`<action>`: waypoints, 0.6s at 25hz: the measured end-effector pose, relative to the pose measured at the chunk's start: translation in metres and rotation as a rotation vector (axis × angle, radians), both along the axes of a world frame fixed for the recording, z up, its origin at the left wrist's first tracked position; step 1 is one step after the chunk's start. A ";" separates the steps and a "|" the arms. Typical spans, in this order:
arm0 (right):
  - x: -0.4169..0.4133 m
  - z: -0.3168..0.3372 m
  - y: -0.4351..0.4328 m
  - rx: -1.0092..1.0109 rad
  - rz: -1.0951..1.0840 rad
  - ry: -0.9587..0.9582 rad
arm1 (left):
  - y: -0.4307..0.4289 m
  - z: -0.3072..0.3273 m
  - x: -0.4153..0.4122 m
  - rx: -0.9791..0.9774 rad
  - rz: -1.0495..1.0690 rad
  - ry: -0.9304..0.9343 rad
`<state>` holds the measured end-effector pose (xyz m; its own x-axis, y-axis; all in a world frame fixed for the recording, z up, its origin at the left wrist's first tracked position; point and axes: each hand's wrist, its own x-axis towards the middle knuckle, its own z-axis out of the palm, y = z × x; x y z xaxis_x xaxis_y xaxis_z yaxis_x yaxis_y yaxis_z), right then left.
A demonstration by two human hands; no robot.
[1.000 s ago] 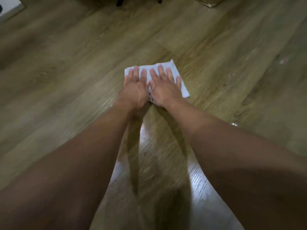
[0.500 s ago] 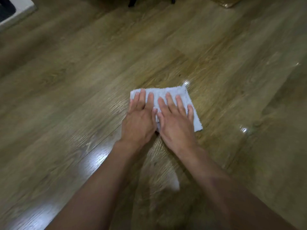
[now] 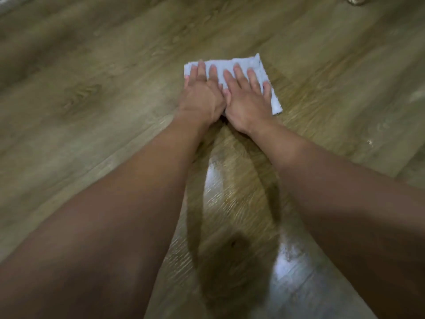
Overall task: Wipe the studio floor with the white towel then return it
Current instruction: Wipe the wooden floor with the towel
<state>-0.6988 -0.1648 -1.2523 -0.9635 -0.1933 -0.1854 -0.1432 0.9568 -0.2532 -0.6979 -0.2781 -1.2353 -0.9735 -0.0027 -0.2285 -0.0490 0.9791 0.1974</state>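
Observation:
A folded white towel (image 3: 253,65) lies flat on the wooden plank floor (image 3: 92,100), a little above the middle of the head view. My left hand (image 3: 201,97) presses on its left half with straight fingers. My right hand (image 3: 247,100) lies beside it, thumbs touching, and presses flat on the right half. Both arms stretch far forward. The hands cover most of the towel; only its far edge and right side show.
Glossy patches (image 3: 285,261) shine on the planks between my forearms. A small pale speck (image 3: 369,142) lies on the floor at the right. A pale baseboard edge (image 3: 7,1) shows in the top left corner.
Both hands have pushed the towel away from me across the floor after drawing it close half a second ago. My arms are now stretched out and the view is blurred by motion.

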 end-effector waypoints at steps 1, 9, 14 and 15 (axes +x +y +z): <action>0.003 0.003 0.002 -0.003 -0.007 -0.028 | 0.001 0.002 0.004 0.005 -0.007 -0.013; 0.104 0.030 0.037 0.092 0.168 -0.133 | 0.022 0.005 0.113 -0.015 -0.068 -0.019; 0.139 0.033 0.088 0.172 0.395 -0.112 | 0.062 0.021 0.181 -0.039 0.060 -0.094; 0.144 0.029 0.089 0.176 0.388 -0.080 | 0.068 0.021 0.184 -0.024 0.091 -0.100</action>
<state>-0.5548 -0.0754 -1.2231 -0.8069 -0.4970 -0.3193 -0.4872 0.8655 -0.1160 -0.5136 -0.2102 -1.2146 -0.9413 -0.0967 -0.3233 -0.1563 0.9740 0.1639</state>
